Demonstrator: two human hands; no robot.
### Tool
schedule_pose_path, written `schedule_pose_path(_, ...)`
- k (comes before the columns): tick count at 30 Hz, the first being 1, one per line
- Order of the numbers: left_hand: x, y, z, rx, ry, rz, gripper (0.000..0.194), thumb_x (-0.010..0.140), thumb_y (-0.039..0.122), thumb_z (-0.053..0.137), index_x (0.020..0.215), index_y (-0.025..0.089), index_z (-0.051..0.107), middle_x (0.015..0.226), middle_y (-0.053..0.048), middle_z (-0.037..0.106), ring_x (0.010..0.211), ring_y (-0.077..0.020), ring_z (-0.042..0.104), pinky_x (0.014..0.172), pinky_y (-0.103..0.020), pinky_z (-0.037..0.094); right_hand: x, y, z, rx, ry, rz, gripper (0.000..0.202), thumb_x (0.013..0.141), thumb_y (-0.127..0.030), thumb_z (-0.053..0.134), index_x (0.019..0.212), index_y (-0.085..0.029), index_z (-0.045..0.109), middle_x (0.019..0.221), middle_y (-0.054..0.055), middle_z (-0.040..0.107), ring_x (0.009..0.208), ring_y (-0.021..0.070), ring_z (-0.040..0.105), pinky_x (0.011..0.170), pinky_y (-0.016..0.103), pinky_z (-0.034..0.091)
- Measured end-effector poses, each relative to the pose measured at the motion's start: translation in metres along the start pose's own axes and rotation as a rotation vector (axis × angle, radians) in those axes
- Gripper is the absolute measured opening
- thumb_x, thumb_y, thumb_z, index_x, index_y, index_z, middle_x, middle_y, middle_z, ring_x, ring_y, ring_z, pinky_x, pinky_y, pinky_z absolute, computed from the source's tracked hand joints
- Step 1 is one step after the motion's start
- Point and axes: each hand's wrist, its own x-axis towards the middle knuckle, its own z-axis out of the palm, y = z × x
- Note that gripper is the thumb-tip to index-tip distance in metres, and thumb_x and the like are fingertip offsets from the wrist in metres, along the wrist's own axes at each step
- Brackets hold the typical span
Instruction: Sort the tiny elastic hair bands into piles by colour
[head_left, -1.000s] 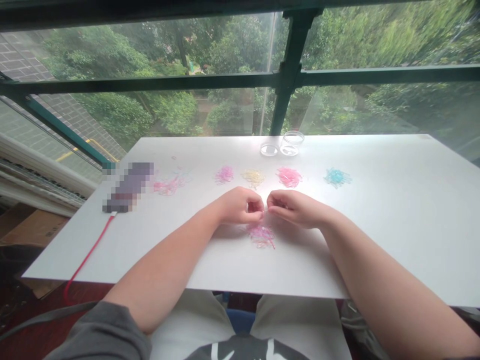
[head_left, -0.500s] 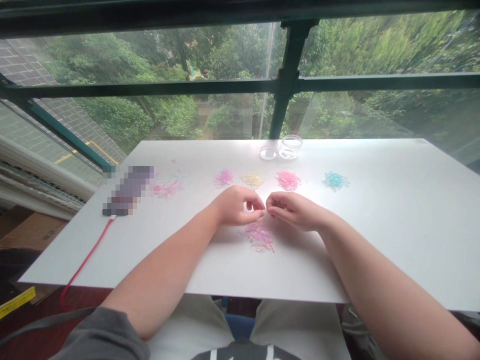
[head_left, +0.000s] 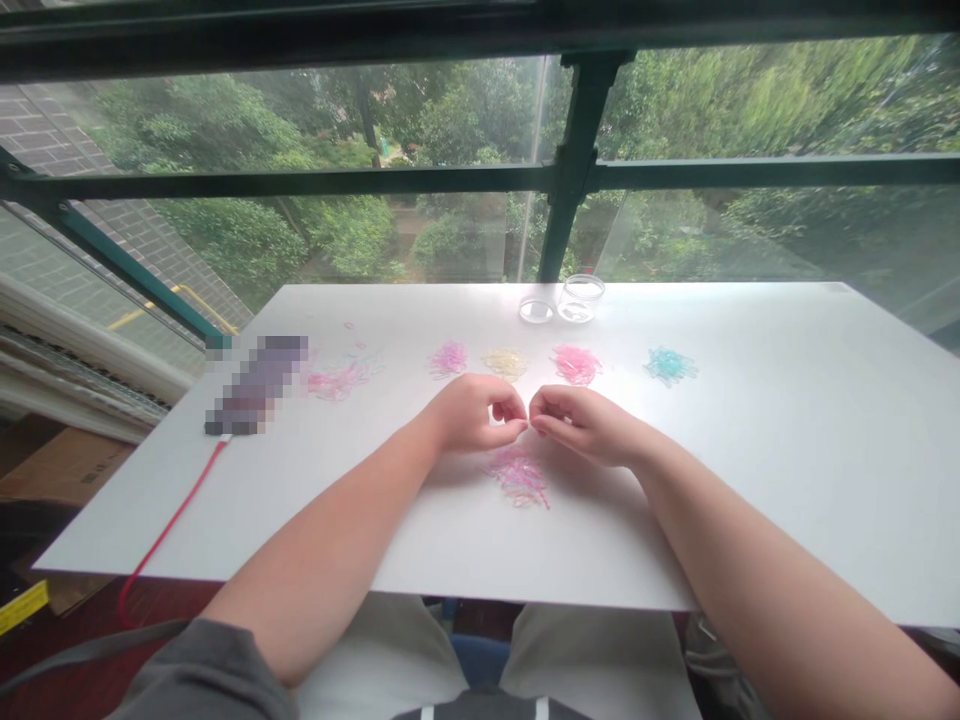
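Note:
Over the white table, my left hand (head_left: 484, 412) and my right hand (head_left: 581, 422) meet fingertip to fingertip, each closed in a pinch. What they pinch, if anything, is too small to make out. Just below them lies a mixed pile of small pink and purple rubber bands (head_left: 519, 476), with a short pink chain-like strand at its right edge. Beyond the hands sit sorted piles in a row: purple bands (head_left: 448, 358), pale yellow bands (head_left: 505, 362), pink bands (head_left: 576, 364) and turquoise bands (head_left: 670, 365).
A clear round jar (head_left: 581, 299) and its lid (head_left: 536, 311) stand at the table's (head_left: 787, 450) far edge. A looser scatter of pink and pale bands (head_left: 337, 378) lies at left, beside a blurred-out dark device (head_left: 259, 385) with a red cable (head_left: 176, 525).
The fingertips of my two hands have drawn slightly closer together. The view has tilted a little; the piles lie as before.

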Motion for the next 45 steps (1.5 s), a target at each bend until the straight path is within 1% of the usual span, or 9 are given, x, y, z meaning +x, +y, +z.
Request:
schedule_pose_path(4, 0.0, 0.0, -0.001, -0.002, 0.012, -0.008, 0.008, 0.071, 0.022, 0.059, 0.07, 0.017, 0.065, 0.065, 0.0, 0.065, 0.061, -0.0105, 0.056, 0.061, -0.022, 0.043, -0.001, 0.002, 0.0, 0.059, -0.005, -0.04, 0.006, 0.08, -0.023, 0.052, 0.08, -0.017, 0.054, 0.069, 0.001, 0.055, 0.058, 0.0106, 0.047, 0.053, 0.023, 0.038)
schedule_pose_path(10, 0.0, 0.0, -0.001, -0.026, 0.031, -0.002, 0.007, 0.071, 0.021, 0.059, 0.069, 0.016, 0.064, 0.064, 0.0, 0.064, 0.06, -0.0098, 0.055, 0.061, -0.022, 0.043, 0.0, 0.004, 0.0, 0.063, 0.081, -0.082, 0.006, 0.08, -0.022, 0.053, 0.079, -0.017, 0.055, 0.072, 0.002, 0.057, 0.063, 0.0121, 0.05, 0.057, 0.025, 0.041)
schedule_pose_path(14, 0.0, 0.0, -0.001, -0.039, 0.044, 0.012, 0.007, 0.072, 0.021, 0.059, 0.069, 0.016, 0.064, 0.064, 0.0, 0.064, 0.061, -0.0096, 0.054, 0.062, -0.022, 0.043, 0.001, 0.004, 0.001, 0.062, 0.099, -0.105, 0.004, 0.079, -0.02, 0.053, 0.077, -0.017, 0.054, 0.07, 0.002, 0.056, 0.062, 0.0119, 0.049, 0.058, 0.025, 0.041)
schedule_pose_path(25, 0.001, 0.002, 0.001, -0.097, 0.085, 0.034, 0.006, 0.073, 0.02, 0.058, 0.071, 0.016, 0.062, 0.067, -0.001, 0.063, 0.062, -0.0095, 0.054, 0.062, -0.022, 0.043, 0.002, 0.004, 0.007, 0.063, 0.11, -0.078, 0.006, 0.077, -0.021, 0.053, 0.073, -0.018, 0.051, 0.064, -0.001, 0.051, 0.058, 0.0105, 0.046, 0.053, 0.023, 0.038)
schedule_pose_path(32, 0.0, 0.001, 0.0, -0.088, 0.108, 0.0, 0.005, 0.072, 0.018, 0.058, 0.069, 0.016, 0.061, 0.064, 0.001, 0.061, 0.06, -0.0086, 0.053, 0.061, -0.021, 0.042, 0.002, 0.0, 0.005, 0.08, 0.163, -0.106, 0.006, 0.078, -0.019, 0.052, 0.072, -0.017, 0.053, 0.066, 0.001, 0.054, 0.06, 0.0114, 0.048, 0.057, 0.025, 0.04)
schedule_pose_path(37, -0.001, -0.004, -0.009, -0.069, 0.121, 0.022, 0.007, 0.075, 0.017, 0.055, 0.069, 0.015, 0.059, 0.064, 0.0, 0.06, 0.061, -0.0086, 0.052, 0.061, -0.021, 0.041, 0.002, 0.004, 0.0, 0.083, 0.204, -0.1, 0.006, 0.077, -0.018, 0.052, 0.072, -0.018, 0.053, 0.067, 0.001, 0.055, 0.06, 0.0121, 0.048, 0.058, 0.026, 0.041)
schedule_pose_path(42, -0.003, -0.013, -0.021, -0.005, 0.242, -0.047, 0.01, 0.075, 0.02, 0.054, 0.067, 0.015, 0.058, 0.062, 0.0, 0.058, 0.06, -0.0096, 0.05, 0.061, -0.023, 0.042, 0.006, 0.012, -0.003, 0.088, 0.291, -0.033, 0.005, 0.077, -0.019, 0.053, 0.073, -0.018, 0.052, 0.066, 0.001, 0.055, 0.061, 0.013, 0.049, 0.058, 0.027, 0.041)
schedule_pose_path(43, -0.003, -0.013, -0.02, -0.001, 0.245, -0.057, 0.01, 0.075, 0.02, 0.055, 0.067, 0.015, 0.058, 0.062, 0.0, 0.058, 0.06, -0.0097, 0.05, 0.061, -0.023, 0.042, 0.007, 0.012, -0.001, 0.089, 0.302, -0.03, 0.004, 0.077, -0.018, 0.052, 0.073, -0.018, 0.052, 0.066, 0.001, 0.054, 0.06, 0.0128, 0.049, 0.057, 0.026, 0.041)
schedule_pose_path(45, -0.003, -0.012, -0.015, -0.019, 0.202, -0.056, 0.009, 0.075, 0.02, 0.055, 0.068, 0.015, 0.059, 0.063, 0.0, 0.059, 0.061, -0.0096, 0.051, 0.062, -0.023, 0.042, 0.009, 0.011, 0.006, 0.075, 0.306, -0.041, 0.004, 0.077, -0.018, 0.052, 0.073, -0.018, 0.052, 0.064, 0.0, 0.053, 0.059, 0.0121, 0.048, 0.056, 0.025, 0.04)
